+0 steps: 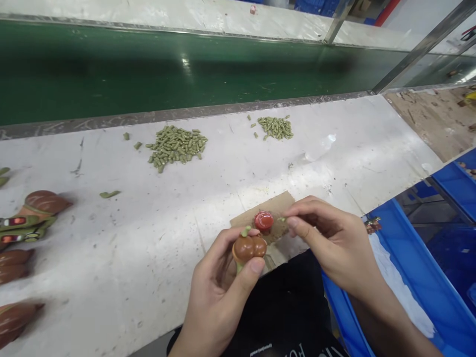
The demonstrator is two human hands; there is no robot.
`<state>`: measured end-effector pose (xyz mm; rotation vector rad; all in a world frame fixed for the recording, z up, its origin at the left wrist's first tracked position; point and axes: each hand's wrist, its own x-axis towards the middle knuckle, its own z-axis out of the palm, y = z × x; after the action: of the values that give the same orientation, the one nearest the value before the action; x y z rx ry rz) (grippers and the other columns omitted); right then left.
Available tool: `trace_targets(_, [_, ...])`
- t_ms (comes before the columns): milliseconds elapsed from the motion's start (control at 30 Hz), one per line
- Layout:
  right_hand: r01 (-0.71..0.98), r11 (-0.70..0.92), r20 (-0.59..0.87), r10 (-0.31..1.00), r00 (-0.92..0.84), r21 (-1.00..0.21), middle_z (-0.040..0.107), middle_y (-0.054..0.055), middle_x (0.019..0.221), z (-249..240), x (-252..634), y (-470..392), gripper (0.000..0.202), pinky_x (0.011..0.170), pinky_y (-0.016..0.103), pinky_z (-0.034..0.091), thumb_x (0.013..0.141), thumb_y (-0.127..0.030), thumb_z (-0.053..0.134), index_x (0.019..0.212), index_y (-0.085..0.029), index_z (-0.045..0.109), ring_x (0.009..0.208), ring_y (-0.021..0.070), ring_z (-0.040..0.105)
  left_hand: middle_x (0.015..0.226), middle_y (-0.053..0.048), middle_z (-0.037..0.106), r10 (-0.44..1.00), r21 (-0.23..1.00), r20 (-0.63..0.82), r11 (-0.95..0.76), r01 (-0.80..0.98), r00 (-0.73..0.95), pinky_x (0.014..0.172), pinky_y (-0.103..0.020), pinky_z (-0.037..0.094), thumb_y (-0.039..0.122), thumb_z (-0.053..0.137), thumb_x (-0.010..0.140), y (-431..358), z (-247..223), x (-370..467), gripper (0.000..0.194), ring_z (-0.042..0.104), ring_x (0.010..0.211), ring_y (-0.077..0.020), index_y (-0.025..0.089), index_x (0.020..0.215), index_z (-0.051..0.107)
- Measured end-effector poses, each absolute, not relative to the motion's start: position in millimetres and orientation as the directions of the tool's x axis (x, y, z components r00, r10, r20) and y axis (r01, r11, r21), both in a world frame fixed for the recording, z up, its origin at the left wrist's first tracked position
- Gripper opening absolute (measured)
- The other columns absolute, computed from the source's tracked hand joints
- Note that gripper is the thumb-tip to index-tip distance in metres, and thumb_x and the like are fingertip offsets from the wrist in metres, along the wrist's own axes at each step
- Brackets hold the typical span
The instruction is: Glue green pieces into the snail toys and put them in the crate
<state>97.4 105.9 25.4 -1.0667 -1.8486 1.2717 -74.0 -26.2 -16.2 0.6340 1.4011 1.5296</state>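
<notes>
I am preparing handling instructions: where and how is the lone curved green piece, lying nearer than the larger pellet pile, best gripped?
The curved green piece is probably best pinched across its slender middle, from above, with thumb on the near long side and finger opposite: it lies sideways on the white table, both long edges exposed.

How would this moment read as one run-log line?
left hand: holds brown figure | right hand: pinches green piece | cardboard: red thing on it | table: larger green pile, smaller green pile
</notes>
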Motion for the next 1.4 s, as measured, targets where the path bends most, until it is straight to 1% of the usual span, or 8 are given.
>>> trace_targets(100, [0.437,0.299,0.141,0.923,-0.359,-0.848,0.084,0.003,0.100,17.0,114.6,113.2,0.010,0.066,0.034,0.058,0.108,-0.027,0.080,0.105,-0.030,0.090,0.075,0.0199,0.071,0.107,-0.002,0.085,0.856,0.973,-0.178,0.081,-0.214,-0.485,0.091,-0.028,0.072,0.045,0.092,0.103,-29.5,-18.8,-77.9,0.019,0.085,0.100,-0.0223,0.032,0.116,0.087])
trace_targets(200, [0.512,0.289,0.125,0.935,-0.332,-0.809,0.084,0.003,0.099,5.4,130.7,112.8,0.010,0.060,0.033,0.055,0.108,-0.029,0.080,0.106,-0.029,0.090,0.070,0.0194,0.068,0.110,-0.002,0.086,0.849,0.981,-0.175,0.110,-0.157,-0.498,0.089,-0.029,0.072,0.044,0.091,0.104,-34.9,-17.9,-77.4,0.017,0.085,0.101,-0.0235,0.033,0.115,0.085])
trace_targets(333, [0.520,0.254,0.085,0.941,-0.327,-0.815,0.084,0.002,0.096,-9.9,145.2,103.7,0.011,0.062,0.032,0.055,0.107,-0.028,0.080,0.105,-0.028,0.090,0.071,0.0185,0.070,0.109,0.000,0.083,0.849,0.989,-0.149,0.122,-0.088,-0.507,0.091,-0.028,0.068,0.035,0.085,0.107,-42.1,-19.4,-72.2,0.011,0.082,0.101,-0.0218,0.035,0.118,0.083])
trace_targets(433, [0.512,0.199,0.058,0.959,-0.279,-0.836,0.083,0.002,0.095,-17.6,152.1,99.0,0.009,0.061,0.032,0.053,0.106,-0.029,0.082,0.104,-0.028,0.090,0.069,0.0168,0.067,0.112,0.000,0.081,0.896,0.998,-0.034,0.052,0.028,-0.444,0.090,-0.028,0.063,0.027,0.080,0.109,-45.2,-27.8,-71.8,0.019,0.078,0.101,-0.0207,0.038,0.125,0.081])
trace_targets(633, [0.492,0.163,0.052,0.971,-0.231,-0.855,0.082,0.002,0.092,-20.9,152.1,100.4,0.009,0.061,0.031,0.053,0.105,-0.029,0.083,0.103,-0.026,0.091,0.068,0.0167,0.067,0.131,0.000,0.080,0.951,0.980,0.061,0.000,0.198,-0.304,0.112,-0.033,0.056,0.022,0.079,0.110,-47.8,-46.6,-75.5,0.036,0.075,0.120,-0.0231,0.040,0.141,0.073])
trace_targets(833, [0.525,0.232,0.075,0.950,-0.303,-0.819,0.086,0.005,0.101,-19.1,148.9,103.9,0.012,0.068,0.033,0.058,0.107,-0.026,0.077,0.104,-0.024,0.089,0.083,0.0209,0.075,0.129,0.000,0.078,0.946,0.973,0.051,0.026,0.231,-0.321,0.110,-0.032,0.057,0.027,0.079,0.112,-46.6,-44.8,-72.5,0.030,0.075,0.115,-0.0220,0.039,0.138,0.073])
trace_targets(1200, [0.573,0.289,0.080,0.929,-0.362,-0.767,0.081,0.003,0.096,-16.5,149.9,105.2,0.014,0.065,0.034,0.051,0.109,-0.022,0.072,0.106,-0.023,0.086,0.072,0.0171,0.065,0.125,0.000,0.080,0.938,0.957,0.089,0.013,0.291,-0.335,0.101,-0.030,0.059,0.029,0.079,0.111,-42.2,-47.3,-71.5,0.029,0.076,0.108,-0.0215,0.039,0.138,0.075])
trace_targets(1400, [0.574,0.272,0.058,0.930,-0.363,-0.773,0.080,0.003,0.097,-16.7,151.8,106.3,0.015,0.065,0.034,0.050,0.109,-0.023,0.071,0.106,-0.023,0.085,0.074,0.0181,0.067,0.124,0.001,0.081,0.932,0.954,0.084,0.027,0.300,-0.352,0.100,-0.027,0.059,0.029,0.081,0.109,-43.4,-46.7,-71.5,0.031,0.078,0.107,-0.0203,0.038,0.138,0.076])
